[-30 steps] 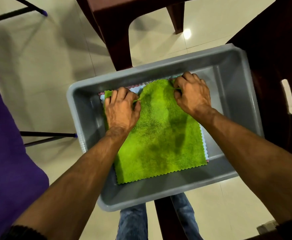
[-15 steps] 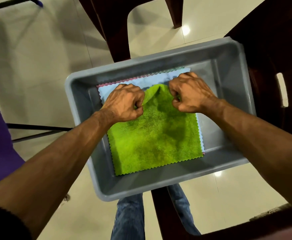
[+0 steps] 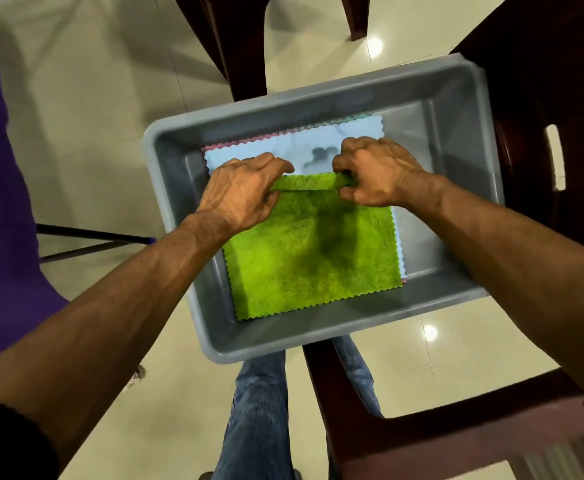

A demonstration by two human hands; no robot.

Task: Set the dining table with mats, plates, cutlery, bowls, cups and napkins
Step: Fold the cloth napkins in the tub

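The green napkin (image 3: 313,252) lies in the grey tub (image 3: 318,336), its far edge rolled back. Left hand (image 3: 240,192) and right hand (image 3: 375,174) pinch that roll, fingers curled. A pale blue cloth (image 3: 266,150) lies beneath the napkin.

A: How many cloths lie in the grey tub (image 3: 325,336)?
B: Three for certain: one green cloth (image 3: 313,258) on top; one pale blue cloth (image 3: 249,154) under it; one pink cloth (image 3: 238,145), only a strip of it along the tub's far edge; a teal sliver at the far right corner may be a fourth, I cannot tell.
A: Hands?
B: Two: one left hand (image 3: 240,192); one right hand (image 3: 375,173).
A: Tubs?
B: One.
A: Anything round it?
B: Two jean-clad legs (image 3: 254,410); dark brown chairs (image 3: 457,441), at least two, all cut off by the frame.
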